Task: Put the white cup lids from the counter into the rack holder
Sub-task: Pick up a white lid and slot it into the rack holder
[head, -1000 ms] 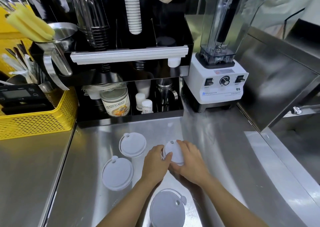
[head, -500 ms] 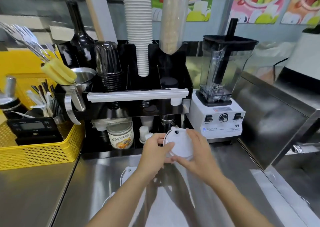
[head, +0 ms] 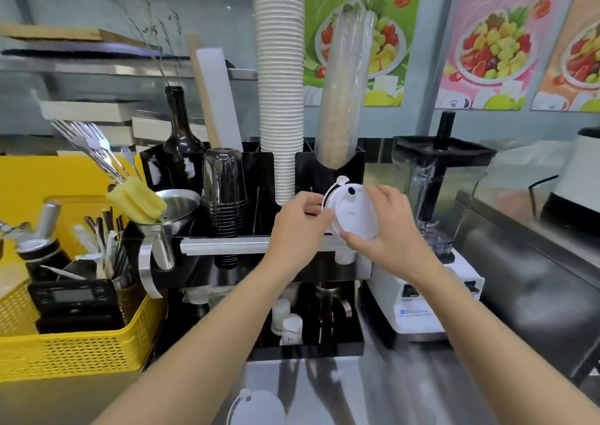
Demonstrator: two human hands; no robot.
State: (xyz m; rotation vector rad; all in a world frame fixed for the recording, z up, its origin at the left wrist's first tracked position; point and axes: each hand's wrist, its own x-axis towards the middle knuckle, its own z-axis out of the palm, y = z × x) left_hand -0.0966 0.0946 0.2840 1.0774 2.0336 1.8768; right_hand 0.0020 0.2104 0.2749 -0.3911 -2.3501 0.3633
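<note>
I hold a small stack of white cup lids (head: pixel 352 212) up in front of the black rack holder (head: pixel 259 178), tilted on edge. My left hand (head: pixel 300 226) pinches the stack's left rim and my right hand (head: pixel 386 226) grips its right and lower side. The stack hangs just before the rack's right compartment, below the clear cup sleeve (head: pixel 345 100). Another white lid (head: pixel 256 406) lies on the steel counter (head: pixel 373 385) at the bottom edge, partly behind my left forearm.
A tall stack of white paper cups (head: pixel 279 77) and dark plastic cups (head: pixel 224 194) stand in the rack. A blender (head: pixel 438 217) sits right of it. A yellow basket (head: pixel 71 343) with a scale, utensils and a steel pitcher (head: pixel 168 223) is on the left.
Both hands have lifted the lid stack from the counter up to the rack's upper level. My view has tilted upward, so most lids on the counter have dropped out of sight.
</note>
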